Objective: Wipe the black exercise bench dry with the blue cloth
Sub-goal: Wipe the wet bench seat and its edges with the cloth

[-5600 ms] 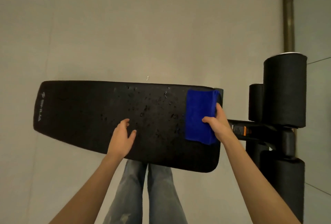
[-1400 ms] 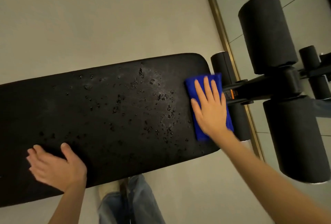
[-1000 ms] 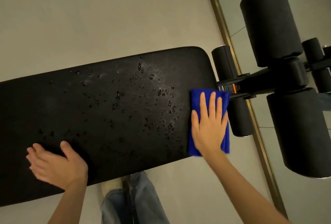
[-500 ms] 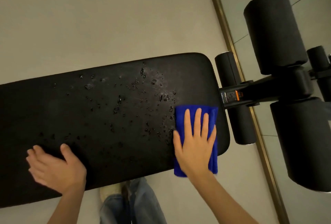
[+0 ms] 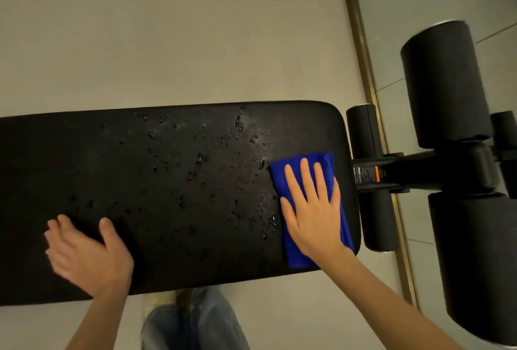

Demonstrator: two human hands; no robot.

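Note:
The black exercise bench (image 5: 117, 170) lies across the view, its pad speckled with water drops (image 5: 223, 154) in the middle and right part. A folded blue cloth (image 5: 324, 162) lies flat on the pad's right end. My right hand (image 5: 310, 207) presses on it, palm down, fingers spread and pointing away from me. My left hand (image 5: 86, 254) rests flat on the pad's near left part with nothing in it. The strip of pad right of the cloth shows no drops.
Black foam rollers (image 5: 444, 84) and the bench's frame bar (image 5: 405, 173) with an orange label stand off the pad's right end. A brass floor strip (image 5: 361, 42) runs along the beige floor. My jeans-clad legs (image 5: 193, 321) stand below the near edge.
My right hand has slid the cloth away from me, off the near edge and further onto the pad's right end. The left hand has stayed put.

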